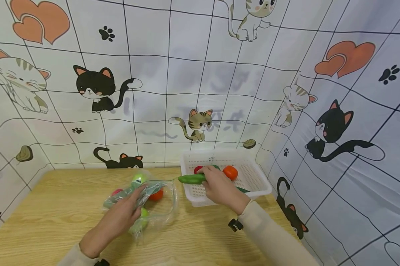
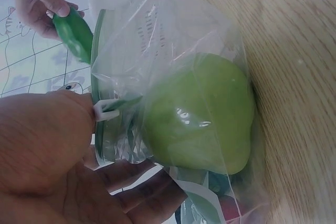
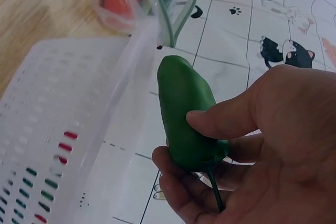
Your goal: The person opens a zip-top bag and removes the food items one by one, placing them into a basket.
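My left hand grips a clear zip bag by its green-edged mouth, left of centre on the table. Through the plastic show a pale green, pear-like fruit, a round orange-red piece, another green one and a bit of pinkish red. My right hand holds a green pepper by its stem end, thumb on top and fingers beneath. The pepper's free tip points left toward the bag, over the near left side of a white perforated basket.
Inside the basket lie a tomato, a red piece, a green piece and a dark green slim one. A cat-print cloth hangs behind and at the right of the wooden table.
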Tool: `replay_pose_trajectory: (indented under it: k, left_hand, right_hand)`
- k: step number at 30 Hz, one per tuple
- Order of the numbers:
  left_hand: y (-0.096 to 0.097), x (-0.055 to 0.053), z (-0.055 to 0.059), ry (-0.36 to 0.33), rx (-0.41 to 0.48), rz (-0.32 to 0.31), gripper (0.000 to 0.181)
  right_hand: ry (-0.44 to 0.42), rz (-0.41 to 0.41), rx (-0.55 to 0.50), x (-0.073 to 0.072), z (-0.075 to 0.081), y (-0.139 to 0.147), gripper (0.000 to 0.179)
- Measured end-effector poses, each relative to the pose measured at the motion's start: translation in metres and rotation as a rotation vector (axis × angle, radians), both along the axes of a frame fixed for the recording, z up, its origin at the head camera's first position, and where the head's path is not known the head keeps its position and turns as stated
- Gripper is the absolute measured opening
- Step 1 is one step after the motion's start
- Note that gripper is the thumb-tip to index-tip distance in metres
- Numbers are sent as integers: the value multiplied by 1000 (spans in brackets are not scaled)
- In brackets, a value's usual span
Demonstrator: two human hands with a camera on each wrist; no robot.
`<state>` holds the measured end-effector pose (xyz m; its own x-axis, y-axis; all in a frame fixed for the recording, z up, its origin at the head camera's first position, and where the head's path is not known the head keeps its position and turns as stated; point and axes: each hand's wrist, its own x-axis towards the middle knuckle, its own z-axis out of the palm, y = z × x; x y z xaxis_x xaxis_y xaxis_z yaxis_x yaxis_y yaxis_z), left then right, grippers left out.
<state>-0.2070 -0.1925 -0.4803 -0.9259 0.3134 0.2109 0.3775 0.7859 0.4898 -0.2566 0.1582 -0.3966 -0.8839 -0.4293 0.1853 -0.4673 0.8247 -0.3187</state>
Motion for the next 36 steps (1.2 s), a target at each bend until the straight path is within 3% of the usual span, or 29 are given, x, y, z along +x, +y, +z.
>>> replay_pose_trajectory:
  k: [13, 29, 36]
  left_hand:
    - [0, -1, -2, -15, -23, -5, 81]
    - [0, -2, -1, -2, -23, 3, 78]
    - [2, 0, 0, 2, -34, 15, 76]
  right_hand:
    - [-56, -67, 36, -16, 0, 24, 29]
    - [-237, -32, 148, -29, -5, 26, 28]
    - [-300, 10, 214, -34, 1, 24, 26]
